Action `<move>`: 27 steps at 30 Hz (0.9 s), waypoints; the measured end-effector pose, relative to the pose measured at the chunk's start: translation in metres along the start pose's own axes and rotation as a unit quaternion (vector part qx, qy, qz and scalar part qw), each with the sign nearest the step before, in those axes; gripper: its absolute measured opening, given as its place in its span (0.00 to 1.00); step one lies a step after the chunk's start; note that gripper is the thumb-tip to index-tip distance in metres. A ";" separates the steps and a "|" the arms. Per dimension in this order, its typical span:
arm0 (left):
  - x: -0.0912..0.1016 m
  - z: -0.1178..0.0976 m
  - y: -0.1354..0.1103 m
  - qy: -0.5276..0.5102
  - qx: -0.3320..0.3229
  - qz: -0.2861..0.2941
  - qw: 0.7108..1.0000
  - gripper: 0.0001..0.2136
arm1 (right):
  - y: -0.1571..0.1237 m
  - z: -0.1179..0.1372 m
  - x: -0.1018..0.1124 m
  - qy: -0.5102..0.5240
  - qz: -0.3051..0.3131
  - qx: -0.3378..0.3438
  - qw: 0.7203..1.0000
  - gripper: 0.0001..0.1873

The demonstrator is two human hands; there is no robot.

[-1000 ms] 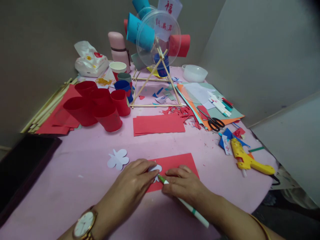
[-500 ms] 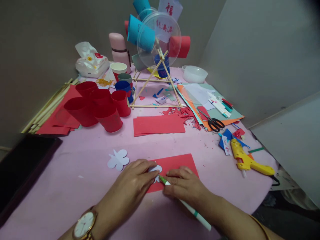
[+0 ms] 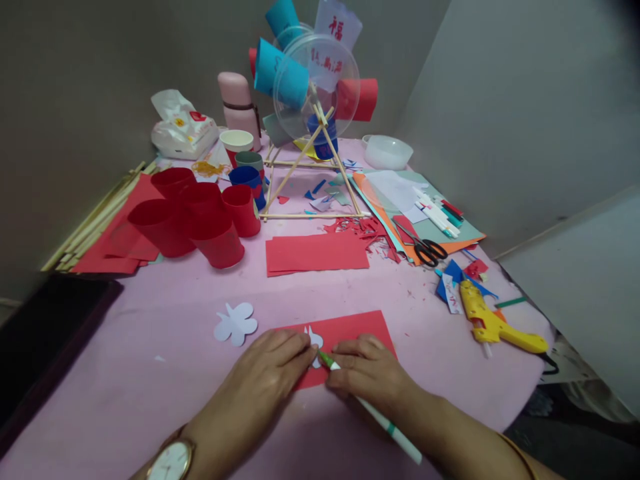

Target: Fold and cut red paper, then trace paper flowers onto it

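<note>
My left hand, fingers bent together, presses a small white paper butterfly onto a sheet of red paper. Its fingers and thumb cover the butterfly's left part; two thin feelers and the right wing edge show. Closed round a green marker, my right hand rests on the same sheet. The marker's green tip meets or nearly meets the butterfly's right edge. A second white paper butterfly lies on the table to the left of my hands.
Beyond the hands lie red paper strips, with several red cups to their left. A stick-framed wheel with cups stands behind. Rightward are scissors, markers and a yellow glue gun. A black device lies left.
The butterfly under my left fingers has turned, so its feelers now point up. My left fingers have shifted slightly on it. The marker stays in my right hand almost unmoved.
</note>
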State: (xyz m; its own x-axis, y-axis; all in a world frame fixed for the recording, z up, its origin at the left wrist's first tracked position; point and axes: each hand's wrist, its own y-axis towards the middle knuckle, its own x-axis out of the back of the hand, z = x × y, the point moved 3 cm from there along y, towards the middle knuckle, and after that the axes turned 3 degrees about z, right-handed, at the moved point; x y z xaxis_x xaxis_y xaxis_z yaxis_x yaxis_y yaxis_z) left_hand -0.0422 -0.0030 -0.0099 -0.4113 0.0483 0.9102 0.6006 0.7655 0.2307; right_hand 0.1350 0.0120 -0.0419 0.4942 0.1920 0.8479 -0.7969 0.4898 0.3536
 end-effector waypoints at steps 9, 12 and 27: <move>0.000 -0.004 0.002 0.065 0.010 0.035 0.997 0.15 | 0.007 -0.002 -0.003 -0.008 0.012 -0.056 0.998 0.14; -0.001 -0.013 0.000 0.129 0.009 0.005 0.992 0.16 | 0.007 -0.002 -0.004 -0.014 0.013 -0.060 0.998 0.13; -0.032 -0.042 -0.016 0.255 0.107 -0.032 0.960 0.25 | 0.014 0.005 0.003 -0.003 -0.060 -0.057 0.997 0.10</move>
State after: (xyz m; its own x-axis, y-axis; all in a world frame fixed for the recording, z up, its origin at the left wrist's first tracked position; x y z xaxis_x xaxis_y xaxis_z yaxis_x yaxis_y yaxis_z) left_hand -0.0099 -0.0442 -0.0284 -0.0199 -0.2825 0.9591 0.4077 0.8736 0.2657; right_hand 0.1239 0.0156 -0.0325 0.5817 0.1203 0.8045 -0.6865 0.6030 0.4063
